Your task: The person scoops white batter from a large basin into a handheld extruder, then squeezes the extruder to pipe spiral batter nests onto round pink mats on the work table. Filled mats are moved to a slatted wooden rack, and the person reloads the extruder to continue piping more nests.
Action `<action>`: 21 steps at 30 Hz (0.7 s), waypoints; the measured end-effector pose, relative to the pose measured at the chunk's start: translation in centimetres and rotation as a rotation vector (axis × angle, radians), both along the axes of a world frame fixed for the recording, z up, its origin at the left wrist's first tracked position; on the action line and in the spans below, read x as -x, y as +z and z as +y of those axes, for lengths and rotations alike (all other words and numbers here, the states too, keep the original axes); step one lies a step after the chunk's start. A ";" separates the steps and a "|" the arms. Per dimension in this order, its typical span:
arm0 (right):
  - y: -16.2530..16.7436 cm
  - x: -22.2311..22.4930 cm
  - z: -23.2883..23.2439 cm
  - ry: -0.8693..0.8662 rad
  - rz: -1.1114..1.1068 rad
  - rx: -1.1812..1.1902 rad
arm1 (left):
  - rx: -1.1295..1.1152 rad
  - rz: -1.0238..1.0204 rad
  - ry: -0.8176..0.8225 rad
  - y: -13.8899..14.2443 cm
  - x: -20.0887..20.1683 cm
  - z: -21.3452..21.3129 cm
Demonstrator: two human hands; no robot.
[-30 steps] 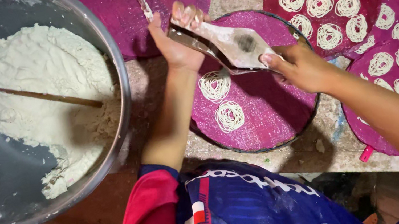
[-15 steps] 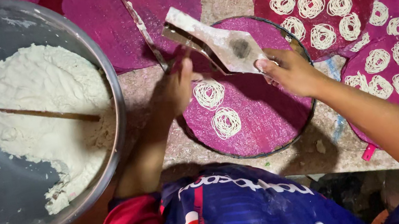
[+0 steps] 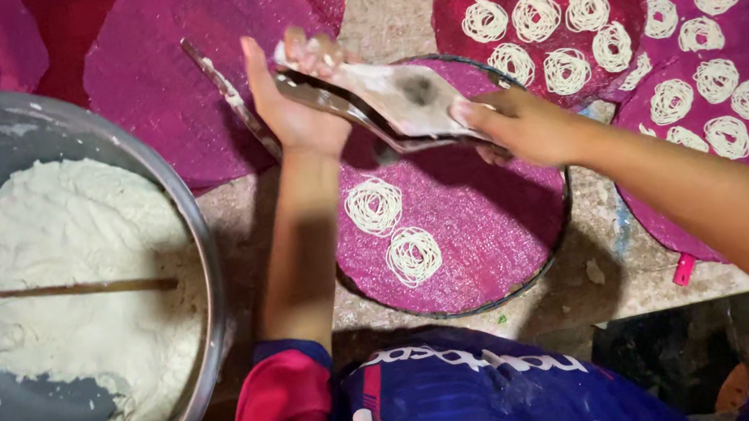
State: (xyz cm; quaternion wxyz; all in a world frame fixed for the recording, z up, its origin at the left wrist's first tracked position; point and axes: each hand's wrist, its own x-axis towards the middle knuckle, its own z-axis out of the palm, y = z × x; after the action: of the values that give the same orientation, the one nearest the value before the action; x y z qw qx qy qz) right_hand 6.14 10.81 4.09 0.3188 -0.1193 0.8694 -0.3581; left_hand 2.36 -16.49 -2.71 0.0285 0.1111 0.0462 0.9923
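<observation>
Both my hands hold a flat wooden noodle press (image 3: pixel 392 101) above a round purple woven mat (image 3: pixel 490 232). My left hand (image 3: pixel 296 102) grips its far end, fingers up. My right hand (image 3: pixel 518 126) grips the near end. Two white coils of thin noodle strands (image 3: pixel 393 228) lie on the mat's left part, under the press. The press has a dark hole in its middle and is dusted with flour.
A big metal bowl (image 3: pixel 186 232) at the left holds white dough and a wooden stick (image 3: pixel 83 288). At the right, overlapping purple mats (image 3: pixel 626 16) carry several noodle coils. More bare purple mats (image 3: pixel 167 62) lie at the back on a worn table (image 3: pixel 609 278).
My left hand has come back up from the mat to grip the press's far end. The press sits lower and flatter over the mat. The view has shifted a little.
</observation>
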 end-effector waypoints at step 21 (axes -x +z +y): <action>1.1 1.2 -3.5 0.063 0.115 -0.206 | 0.032 -0.332 0.193 -0.9 2.0 -0.4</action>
State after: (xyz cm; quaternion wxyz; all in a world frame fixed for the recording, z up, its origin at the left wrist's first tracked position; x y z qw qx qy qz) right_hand 4.97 7.28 5.23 0.2899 -0.1335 0.9143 -0.2492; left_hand 0.39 -16.89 -3.59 -0.0578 -0.0598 0.0668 0.9943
